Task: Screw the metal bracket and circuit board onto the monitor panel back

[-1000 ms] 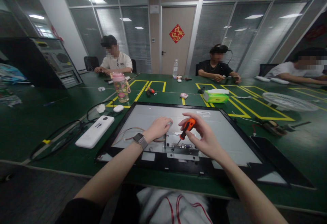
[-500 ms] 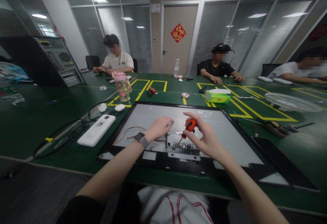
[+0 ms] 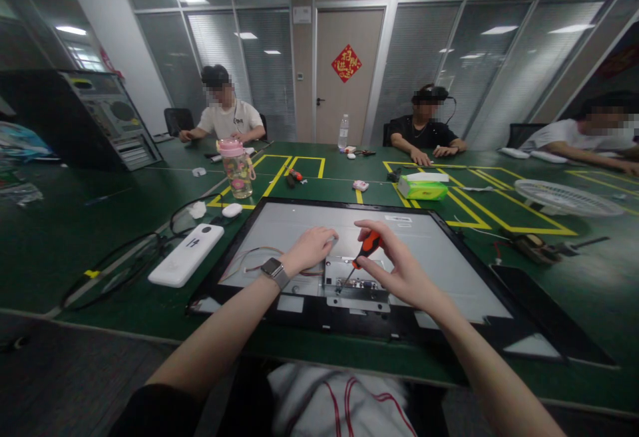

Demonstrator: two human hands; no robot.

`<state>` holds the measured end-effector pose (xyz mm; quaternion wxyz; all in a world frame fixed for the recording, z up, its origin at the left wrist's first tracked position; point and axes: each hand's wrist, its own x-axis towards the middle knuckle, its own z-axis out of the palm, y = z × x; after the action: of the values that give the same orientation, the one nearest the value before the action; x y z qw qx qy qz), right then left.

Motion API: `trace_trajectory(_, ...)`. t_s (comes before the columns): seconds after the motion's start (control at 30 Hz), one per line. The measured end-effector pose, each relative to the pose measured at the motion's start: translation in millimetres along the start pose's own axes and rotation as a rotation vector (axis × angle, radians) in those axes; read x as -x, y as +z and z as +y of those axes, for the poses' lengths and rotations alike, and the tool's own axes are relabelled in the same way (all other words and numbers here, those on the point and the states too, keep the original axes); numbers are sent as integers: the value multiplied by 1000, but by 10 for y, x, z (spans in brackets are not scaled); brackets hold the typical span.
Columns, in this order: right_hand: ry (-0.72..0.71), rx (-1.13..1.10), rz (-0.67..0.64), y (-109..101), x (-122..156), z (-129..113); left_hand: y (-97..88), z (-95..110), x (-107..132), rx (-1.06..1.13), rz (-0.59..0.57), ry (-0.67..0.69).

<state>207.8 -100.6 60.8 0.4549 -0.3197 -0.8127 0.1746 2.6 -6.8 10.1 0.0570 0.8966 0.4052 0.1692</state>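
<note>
An orange and black screwdriver (image 3: 368, 244) is pinched between the thumb and fingers of my right hand (image 3: 405, 274). Its shaft slants down to the left, with the tip at a metal bracket (image 3: 352, 302) beside a row of ports. The bracket sits near the close edge of a large grey display panel (image 3: 449, 257) with a black frame, lying on the table. Just left of the bracket, my left hand (image 3: 312, 249) rests over the panel, holding nothing visible, fingers loosely extended. Thin cables (image 3: 252, 254) run across the panel beside my left wrist.
On the left are a white power bank (image 3: 187, 255), a black cable (image 3: 112, 277), a pink-lided bottle (image 3: 235, 167) and a computer case (image 3: 80, 118). A green tissue pack (image 3: 423, 187) lies beyond the panel; a black slab (image 3: 552, 314) lies right. Several people sit across the table (image 3: 309, 201).
My hands and the screwdriver hold almost the same position. The whole view has shifted slightly. Across the table, the hands of the seated people have moved a little.
</note>
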Motion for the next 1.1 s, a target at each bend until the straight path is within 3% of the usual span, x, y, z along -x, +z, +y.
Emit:
trace_trajectory(0.17, 50, -95, 58, 30, 4, 47, 2, -5, -1, 5, 1, 3)
trace_trajectory(0.33, 30, -265, 3, 21, 18, -5, -5, 1, -2, 7, 0, -1)
trace_trajectory(0.5, 28, -82, 32, -13, 4, -19, 1, -2, -4, 21, 3, -2)
trace_trajectory(0.73, 38, -233, 25, 22, 50, -3, -9, 3, 1, 29, 6, 6)
trace_trajectory(0.97, -16, -80, 18, -11, 14, 5, 29, -32, -10, 27, 13, 7)
trace_trajectory(1.1, 20, -140, 11, -4, 33, 11, 31, -31, -8, 31, 14, 7)
